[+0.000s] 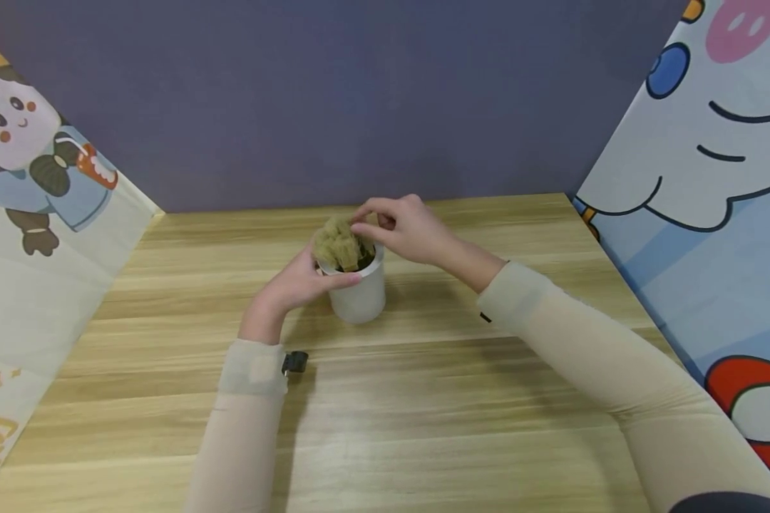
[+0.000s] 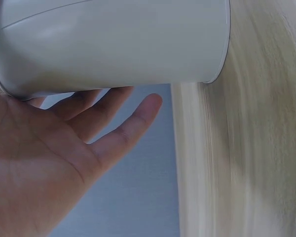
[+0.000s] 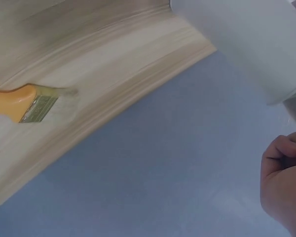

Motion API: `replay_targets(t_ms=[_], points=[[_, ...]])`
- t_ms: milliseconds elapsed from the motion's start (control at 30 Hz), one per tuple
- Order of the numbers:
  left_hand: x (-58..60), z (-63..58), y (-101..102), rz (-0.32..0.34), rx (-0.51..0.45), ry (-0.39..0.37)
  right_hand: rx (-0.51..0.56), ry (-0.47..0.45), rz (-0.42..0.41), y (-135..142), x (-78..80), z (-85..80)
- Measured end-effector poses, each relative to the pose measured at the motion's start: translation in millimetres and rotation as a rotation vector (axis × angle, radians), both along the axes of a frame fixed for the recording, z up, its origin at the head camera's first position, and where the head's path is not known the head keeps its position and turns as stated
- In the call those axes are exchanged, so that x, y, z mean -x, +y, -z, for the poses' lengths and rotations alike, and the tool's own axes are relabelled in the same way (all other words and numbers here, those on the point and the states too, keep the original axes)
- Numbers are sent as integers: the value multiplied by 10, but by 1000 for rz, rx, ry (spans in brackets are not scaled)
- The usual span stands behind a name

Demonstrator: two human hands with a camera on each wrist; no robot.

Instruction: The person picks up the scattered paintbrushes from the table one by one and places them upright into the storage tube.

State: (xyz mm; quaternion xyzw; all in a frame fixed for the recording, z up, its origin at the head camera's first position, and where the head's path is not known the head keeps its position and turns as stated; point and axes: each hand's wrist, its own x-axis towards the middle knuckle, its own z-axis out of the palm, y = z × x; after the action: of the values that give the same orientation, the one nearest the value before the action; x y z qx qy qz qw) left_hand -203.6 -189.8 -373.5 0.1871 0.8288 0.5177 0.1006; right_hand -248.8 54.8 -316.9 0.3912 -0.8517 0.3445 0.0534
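A white pot stands upright near the back middle of the table, with a fluffy yellow-green plant rising from dark filling. My left hand holds the pot by its upper part, thumb across the front rim. In the left wrist view, the other fingers of that hand reach past the pot's smooth side. From the right, my right hand pinches at the plant's right side with thumb and forefinger. Its curled fingers also show in the right wrist view, where the fingertips are hidden.
A flat brush with an orange handle lies on the wooden table in the right wrist view. Behind the table rises a dark blue-grey wall. Cartoon-printed panels flank it on the left and right.
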Motion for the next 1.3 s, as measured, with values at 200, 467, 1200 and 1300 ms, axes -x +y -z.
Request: replay_targets(t_ms=[200,467,1200,1300], points=[[14,-9,44,-39,25,-17,49,-126,125,313,107,-23],[37,-17,67,-68,71,-62,-74,-306,293,984,467,363],[7,19,-2,-97,85,-47,-206,-733,228,1459,547,1090],[4,15,-11,-64,61,-20,-179,-750,251,1431,548,1104]])
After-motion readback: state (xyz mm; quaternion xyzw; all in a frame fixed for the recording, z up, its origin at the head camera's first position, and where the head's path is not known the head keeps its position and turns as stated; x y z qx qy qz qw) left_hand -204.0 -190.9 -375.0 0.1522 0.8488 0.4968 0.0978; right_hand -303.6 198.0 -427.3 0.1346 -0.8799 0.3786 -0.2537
